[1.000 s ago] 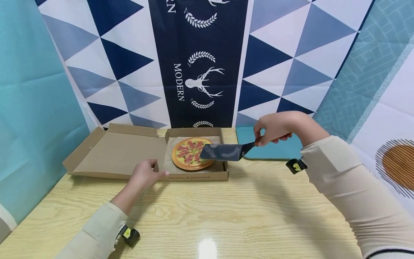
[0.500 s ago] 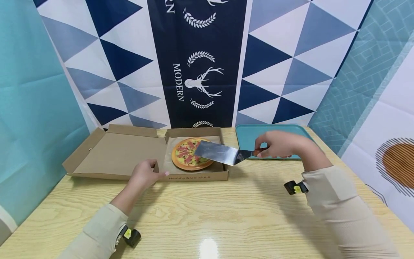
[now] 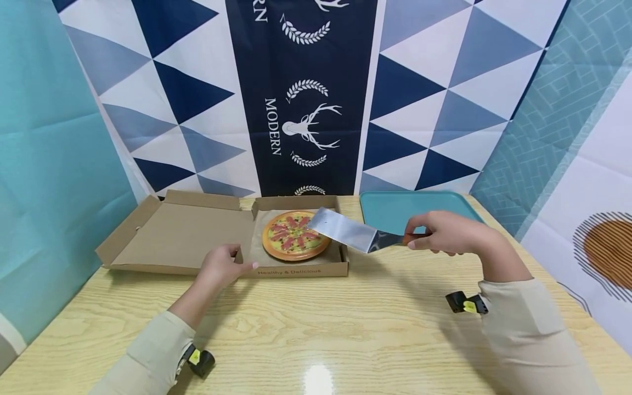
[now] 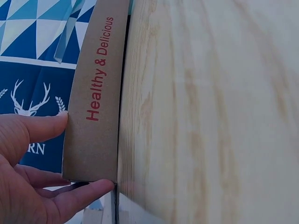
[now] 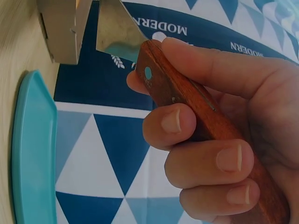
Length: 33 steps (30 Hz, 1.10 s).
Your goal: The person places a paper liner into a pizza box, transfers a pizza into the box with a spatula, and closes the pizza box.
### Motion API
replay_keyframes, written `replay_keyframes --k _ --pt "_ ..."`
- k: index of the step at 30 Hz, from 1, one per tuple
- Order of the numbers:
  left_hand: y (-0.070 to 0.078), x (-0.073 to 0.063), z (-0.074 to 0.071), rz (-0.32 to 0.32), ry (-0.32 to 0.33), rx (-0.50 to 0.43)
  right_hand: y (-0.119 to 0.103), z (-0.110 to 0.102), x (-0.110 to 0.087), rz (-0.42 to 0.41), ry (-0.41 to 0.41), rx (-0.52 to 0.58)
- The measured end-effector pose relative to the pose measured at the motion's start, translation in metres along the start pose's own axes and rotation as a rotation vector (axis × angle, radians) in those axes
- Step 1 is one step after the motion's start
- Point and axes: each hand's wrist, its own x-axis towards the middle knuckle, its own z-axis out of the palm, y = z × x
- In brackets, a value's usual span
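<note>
My right hand [image 3: 446, 233] grips the wooden handle [image 5: 187, 102] of a metal spatula [image 3: 343, 227], fingers wrapped around it. The spatula's flat blade is raised above the right side of the box, its tip near the pizza's right edge in the head view. The round pizza [image 3: 291, 236], topped with red strips, lies on paper inside an open cardboard pizza box [image 3: 301, 271]. My left hand [image 3: 223, 267] holds the box's front left corner. In the left wrist view its thumb presses the wall's edge and a fingertip touches the corner.
The box lid [image 3: 182, 230] lies folded open to the left. A teal tray [image 3: 395, 211] stands at the back right, close to the box. Patterned cloth [image 3: 316, 99] hangs behind the wooden table [image 3: 316, 323].
My right hand has moved right and towards me with the spatula, and the blade has turned and drawn off most of the pizza. The left hand has stayed still.
</note>
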Motion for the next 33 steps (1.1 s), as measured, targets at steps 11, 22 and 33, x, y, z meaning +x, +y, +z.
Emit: replay_keyframes --k 11,22,33 --pt "0.002 -0.001 -0.001 -0.001 -0.003 -0.005 0.017 -0.004 -0.02 0.034 0.013 0.045" --pt "0.002 -0.002 -0.001 -0.011 -0.014 -0.004 0.037 -0.003 -0.031 0.096 0.037 0.074" --pt "0.001 -0.002 0.0 -0.01 0.003 0.003 0.059 -0.002 -0.035 0.146 0.063 0.02"
